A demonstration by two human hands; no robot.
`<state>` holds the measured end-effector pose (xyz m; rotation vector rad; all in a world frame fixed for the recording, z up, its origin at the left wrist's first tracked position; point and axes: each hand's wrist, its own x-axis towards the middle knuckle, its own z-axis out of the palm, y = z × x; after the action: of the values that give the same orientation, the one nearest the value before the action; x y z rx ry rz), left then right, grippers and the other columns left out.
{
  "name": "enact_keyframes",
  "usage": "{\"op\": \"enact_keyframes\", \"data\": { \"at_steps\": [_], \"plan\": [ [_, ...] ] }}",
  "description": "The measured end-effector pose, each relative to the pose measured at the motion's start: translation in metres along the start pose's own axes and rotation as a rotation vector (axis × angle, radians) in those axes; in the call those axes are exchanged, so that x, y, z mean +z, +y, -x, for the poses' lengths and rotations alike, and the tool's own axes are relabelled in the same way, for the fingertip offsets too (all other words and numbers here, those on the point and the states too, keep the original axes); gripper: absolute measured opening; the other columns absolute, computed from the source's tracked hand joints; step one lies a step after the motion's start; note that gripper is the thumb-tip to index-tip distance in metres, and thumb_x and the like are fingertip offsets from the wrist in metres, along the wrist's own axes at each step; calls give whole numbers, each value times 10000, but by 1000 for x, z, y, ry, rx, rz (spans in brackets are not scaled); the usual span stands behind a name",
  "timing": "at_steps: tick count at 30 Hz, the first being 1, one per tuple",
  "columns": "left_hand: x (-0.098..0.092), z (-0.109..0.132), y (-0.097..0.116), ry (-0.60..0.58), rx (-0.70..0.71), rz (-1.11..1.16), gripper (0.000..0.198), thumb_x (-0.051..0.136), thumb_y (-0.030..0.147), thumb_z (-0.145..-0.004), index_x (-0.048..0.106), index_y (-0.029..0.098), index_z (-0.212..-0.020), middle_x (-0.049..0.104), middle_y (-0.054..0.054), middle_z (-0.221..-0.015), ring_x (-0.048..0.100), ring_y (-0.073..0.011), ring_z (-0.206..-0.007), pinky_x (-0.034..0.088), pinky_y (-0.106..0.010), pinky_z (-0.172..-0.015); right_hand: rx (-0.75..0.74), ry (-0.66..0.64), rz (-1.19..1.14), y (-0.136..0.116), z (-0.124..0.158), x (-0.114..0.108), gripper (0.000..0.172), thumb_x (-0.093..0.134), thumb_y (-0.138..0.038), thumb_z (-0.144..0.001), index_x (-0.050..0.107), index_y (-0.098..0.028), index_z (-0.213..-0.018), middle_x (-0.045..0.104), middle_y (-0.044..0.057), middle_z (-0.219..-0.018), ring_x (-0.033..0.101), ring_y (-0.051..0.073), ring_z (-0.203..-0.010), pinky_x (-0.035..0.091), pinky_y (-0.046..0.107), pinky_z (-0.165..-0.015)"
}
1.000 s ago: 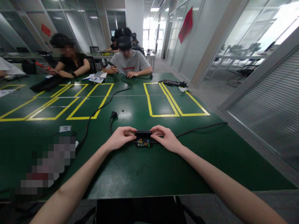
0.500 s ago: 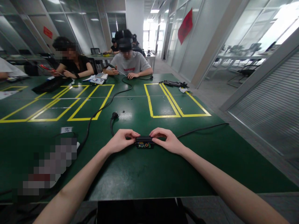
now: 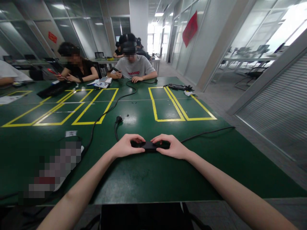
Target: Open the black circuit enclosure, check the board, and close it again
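Observation:
A small black case (image 3: pixel 150 146) lies flat on the green table (image 3: pixel 134 188), its smooth black top showing. My left hand (image 3: pixel 127 146) grips its left end between thumb and fingers. On the right end, my right hand (image 3: pixel 174 146) holds it in the same way. Whatever is inside the case is hidden from view. Behind my left hand, a black plug (image 3: pixel 118 119) on a cable rests on the table. Another dark cable (image 3: pixel 208 131) runs off to the right from behind my right hand.
A blurred-out power strip (image 3: pixel 57 169) lies at the left by a small numbered label (image 3: pixel 71 133). A long black cable (image 3: pixel 93 127) crosses the table. Yellow tape rectangles mark the far half. Across sit a person in grey (image 3: pixel 136 65) and a person in black (image 3: pixel 87 70).
The black cover has come down over the case front, hiding the circuit parts and copper coil that showed. My hands still hold both ends. The view has shifted slightly.

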<state>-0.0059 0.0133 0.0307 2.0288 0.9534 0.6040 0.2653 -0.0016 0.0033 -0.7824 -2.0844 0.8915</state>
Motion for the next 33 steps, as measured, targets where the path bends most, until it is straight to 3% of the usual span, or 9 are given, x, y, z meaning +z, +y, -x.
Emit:
{"op": "enact_keyframes", "data": {
  "at_steps": [6, 13, 20, 28, 33],
  "plan": [
    [7, 1, 6, 16, 90, -178, 286, 797, 266, -776, 744, 179, -1043, 752, -35, -961, 687, -192, -871, 524, -298, -816, -66, -60, 164, 2, 1, 1, 349, 775, -235, -819, 716, -204, -1161, 764, 88, -1087, 715, 228, -985, 575, 376, -871],
    [9, 2, 8, -10, 120, -314, 262, 799, 283, -808, 726, 191, -1043, 731, -40, -996, 678, -198, -891, 500, -288, -807, -178, -56, 179, 9, 2, 4, 383, 786, -190, -796, 685, -218, -1164, 747, 101, -1138, 699, 245, -1054, 572, 405, -920],
    [15, 3, 8, -7, 146, -414, 208, 766, 261, -826, 677, 207, -1006, 695, -47, -1052, 673, -216, -963, 507, -296, -831, -151, -64, 260, 6, 2, 6, 355, 761, -163, -791, 667, -227, -1128, 731, 97, -1127, 689, 257, -1050, 566, 411, -906],
    [20, 1, 13, -28, 173, -603, 224, 723, 250, -817, 593, 209, -994, 681, -47, -1019, 656, -223, -915, 495, -299, -781, -157, -84, 398, 3, -1, 11, 275, 722, -206, -826, 608, -200, -1077, 687, 101, -1046, 638, 250, -958, 539, 378, -825],
    [28, -5, 13, -33, 181, -630, 368, 715, 195, -743, 593, 191, -1091, 692, -70, -1026, 657, -260, -951, 521, -344, -837, -171, -97, 510, -2, -3, 16, 210, 673, -191, -817, 584, -185, -1007, 671, 100, -964, 615, 242, -884, 521, 365, -782]
  ]
}}
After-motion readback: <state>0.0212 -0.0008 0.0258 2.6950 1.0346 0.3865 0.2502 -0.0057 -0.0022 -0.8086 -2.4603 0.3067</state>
